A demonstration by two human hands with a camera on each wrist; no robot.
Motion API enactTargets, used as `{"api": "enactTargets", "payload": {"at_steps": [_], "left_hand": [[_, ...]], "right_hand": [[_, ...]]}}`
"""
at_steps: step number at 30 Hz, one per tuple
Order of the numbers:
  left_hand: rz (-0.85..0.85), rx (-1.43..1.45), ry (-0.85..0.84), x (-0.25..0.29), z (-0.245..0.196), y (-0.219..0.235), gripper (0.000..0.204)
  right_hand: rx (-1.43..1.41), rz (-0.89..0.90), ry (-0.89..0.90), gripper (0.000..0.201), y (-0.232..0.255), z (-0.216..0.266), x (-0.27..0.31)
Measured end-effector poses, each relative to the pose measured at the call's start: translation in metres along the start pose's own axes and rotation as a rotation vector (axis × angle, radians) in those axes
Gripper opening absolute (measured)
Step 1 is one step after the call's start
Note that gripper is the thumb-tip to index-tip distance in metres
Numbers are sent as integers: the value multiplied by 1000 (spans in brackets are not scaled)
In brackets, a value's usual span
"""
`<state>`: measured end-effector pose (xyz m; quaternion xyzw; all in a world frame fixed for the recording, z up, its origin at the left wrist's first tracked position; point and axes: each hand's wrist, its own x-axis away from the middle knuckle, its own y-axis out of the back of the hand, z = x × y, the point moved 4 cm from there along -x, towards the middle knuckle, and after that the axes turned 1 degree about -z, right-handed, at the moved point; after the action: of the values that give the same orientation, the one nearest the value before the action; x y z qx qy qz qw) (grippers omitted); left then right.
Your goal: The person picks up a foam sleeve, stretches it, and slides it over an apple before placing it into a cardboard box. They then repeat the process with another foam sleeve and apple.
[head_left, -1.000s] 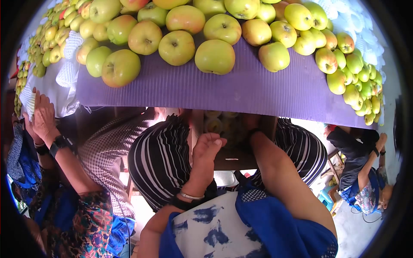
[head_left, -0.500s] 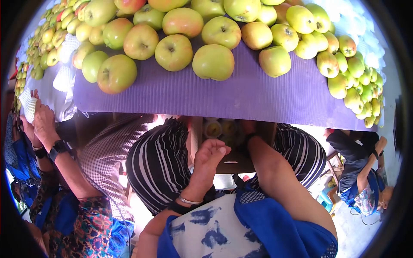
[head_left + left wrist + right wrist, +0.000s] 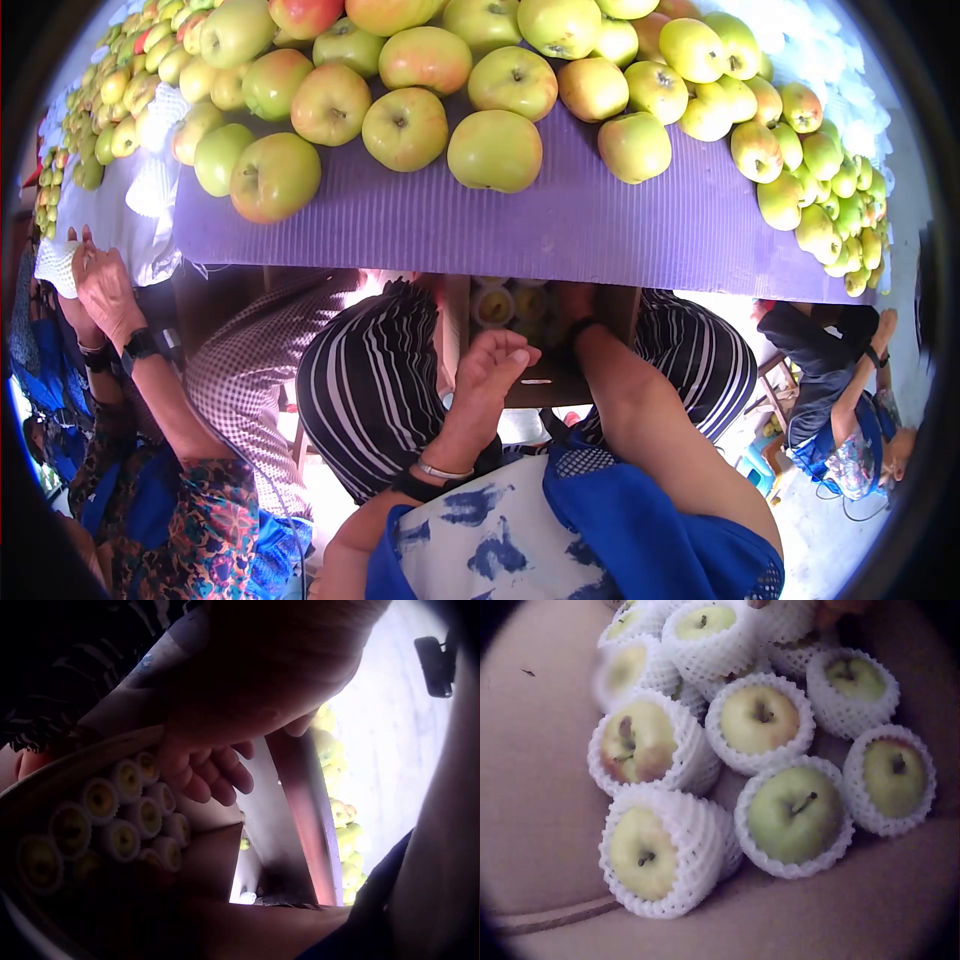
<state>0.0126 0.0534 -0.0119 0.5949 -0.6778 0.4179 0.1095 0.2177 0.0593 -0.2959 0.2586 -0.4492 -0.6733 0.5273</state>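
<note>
Left hand (image 3: 484,372) held near the box (image 3: 545,392), fingers loosely bent, nothing gripped. Right hand (image 3: 576,298) reached into box, mostly hidden; grip cannot be told. Foam-netted apples (image 3: 795,817) clustered inside the box. Farther off, purple sheet (image 3: 480,235); bare apples (image 3: 495,152) heaped on and beyond it.
</note>
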Motion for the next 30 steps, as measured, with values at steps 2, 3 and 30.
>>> {"api": "enactTargets", "payload": {"at_steps": [2, 3, 30], "left_hand": [[14, 1, -7, 0, -1, -2, 17], [16, -5, 0, 0, -1, -3, 18], [-15, -20, -47, -8, 22, -3, 13]], "right_hand": [[204, -6, 123, 35, -14, -12, 7], [306, -16, 184, 34, -21, -18, 7], [-404, 656, 253, 23, 318, 203, 1]]}}
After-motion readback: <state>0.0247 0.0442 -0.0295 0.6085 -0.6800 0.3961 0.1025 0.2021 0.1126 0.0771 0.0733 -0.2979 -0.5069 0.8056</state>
